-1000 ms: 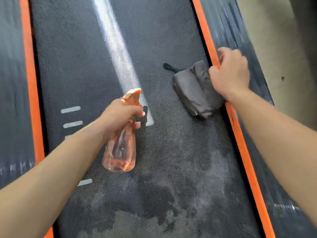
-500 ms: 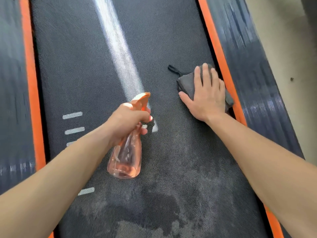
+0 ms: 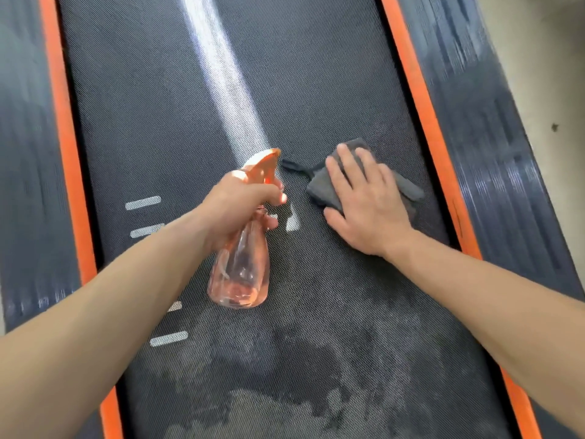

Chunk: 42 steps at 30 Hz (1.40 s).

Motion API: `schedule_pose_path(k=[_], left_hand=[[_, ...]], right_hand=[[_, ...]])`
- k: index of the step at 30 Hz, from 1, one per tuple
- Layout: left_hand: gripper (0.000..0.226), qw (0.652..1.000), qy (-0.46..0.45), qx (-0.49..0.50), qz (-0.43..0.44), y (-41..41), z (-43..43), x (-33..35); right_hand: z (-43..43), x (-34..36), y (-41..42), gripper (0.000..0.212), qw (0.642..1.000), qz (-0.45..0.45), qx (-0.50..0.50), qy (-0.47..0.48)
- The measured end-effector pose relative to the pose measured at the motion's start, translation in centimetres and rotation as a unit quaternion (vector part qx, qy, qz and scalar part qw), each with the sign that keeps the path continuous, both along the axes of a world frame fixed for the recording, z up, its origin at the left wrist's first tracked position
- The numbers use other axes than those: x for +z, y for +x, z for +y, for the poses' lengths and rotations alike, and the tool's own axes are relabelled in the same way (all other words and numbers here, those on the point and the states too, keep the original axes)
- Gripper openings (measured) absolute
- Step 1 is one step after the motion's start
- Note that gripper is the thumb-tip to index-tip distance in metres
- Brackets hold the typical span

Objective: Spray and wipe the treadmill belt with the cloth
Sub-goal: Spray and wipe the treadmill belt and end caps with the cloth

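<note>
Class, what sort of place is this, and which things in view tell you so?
Probably a gym or home workout room: a textured treadmill belt with orange edge strips, ribbed side rails, and a bare pale floor beside it.

Right hand [image 3: 367, 204] flat on cloth [image 3: 326, 188], left hand [image 3: 237, 207] around spray bottle [image 3: 240, 274]

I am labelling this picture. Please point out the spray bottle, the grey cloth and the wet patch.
spray bottle [image 3: 239, 280], head view: clear lower body.
grey cloth [image 3: 320, 189], head view: uncovered left part.
wet patch [image 3: 300, 354], head view: dark middle.
</note>
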<state>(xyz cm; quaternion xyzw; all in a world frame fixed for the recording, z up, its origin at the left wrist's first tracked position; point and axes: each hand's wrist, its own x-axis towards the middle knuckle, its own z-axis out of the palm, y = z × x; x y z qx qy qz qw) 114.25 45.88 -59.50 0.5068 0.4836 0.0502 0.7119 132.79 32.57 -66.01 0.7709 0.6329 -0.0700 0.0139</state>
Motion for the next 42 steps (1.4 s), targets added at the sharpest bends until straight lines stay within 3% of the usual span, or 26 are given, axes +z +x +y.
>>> schedule_pose_path(k=[7,12,14,16,19,21,24,27,29,30,32,34,37,39,40,42], left_hand=[[0.063,1.0,0.016,-0.003,-0.011,-0.7,-0.2,1.3],[0.05,0.999,-0.003,0.032,-0.008,-2.3,-1.6,1.1],[0.042,0.999,-0.008,0.043,0.015,-3.3,-2.3,1.1],[0.052,0.998,-0.002,0.041,0.044,-4.8,-3.2,1.3],[0.04,0.998,0.016,0.024,0.058,-6.8,-4.6,2.1],[0.036,0.997,0.03,0.012,0.067,-7.8,-5.6,3.3],[0.055,0.997,0.039,0.012,0.061,-9.5,-6.8,5.0],[0.056,0.996,0.047,0.03,0.07,-11.0,-7.9,6.3],[0.053,0.994,0.055,0.039,0.083,-11.4,-8.3,6.6],[0.048,0.994,0.055,0.04,0.089,-11.4,-8.5,6.7],[0.041,0.993,0.054,0.044,0.099,-11.2,-8.9,6.5],[0.043,0.992,0.052,0.054,0.105,-11.1,-9.2,6.1],[0.035,0.992,0.036,0.096,0.078,-11.4,-9.8,5.2],[0.036,0.988,0.029,0.134,0.066,-11.8,-10.3,4.6],[0.036,0.986,0.03,0.152,0.066,-12.0,-10.5,4.4],[0.044,0.981,0.03,0.179,0.072,-12.6,-11.0,4.2]], right_hand=[[-11.3,0.1,-12.2,0.086,0.962,0.095,0.25,-0.045],[-9.9,-0.7,-8.4,0.085,0.931,0.078,0.354,-0.034],[-7.6,-1.0,-5.3,0.083,0.947,0.056,0.317,-0.012],[-4.4,-1.2,-1.9,0.081,0.981,0.022,0.193,0.007],[-0.2,-0.4,1.1,0.078,1.0,0.019,-0.002,-0.009],[0.8,-0.2,0.3,0.076,1.0,0.023,-0.016,-0.008],[-2.0,-0.2,-3.3,0.076,0.986,0.016,0.166,-0.001],[-7.9,-0.1,-6.9,0.077,0.908,0.03,0.418,-0.03],[-10.4,-0.4,-8.1,0.077,0.861,0.028,0.506,-0.047],[-10.7,-0.6,-8.3,0.077,0.854,0.028,0.518,-0.044],[-9.7,-1.1,-7.9,0.078,0.866,0.034,0.497,-0.034],[-7.0,-1.1,-7.2,0.078,0.907,0.024,0.419,-0.03],[-0.9,-0.2,-6.1,0.072,0.982,0.043,0.183,-0.013],[2.0,0.3,-6.6,0.071,0.997,0.05,0.051,-0.023],[2.3,0.3,-7.5,0.071,0.998,0.05,0.026,-0.017],[0.0,0.0,-10.3,0.072,0.995,0.049,0.087,0.003]])
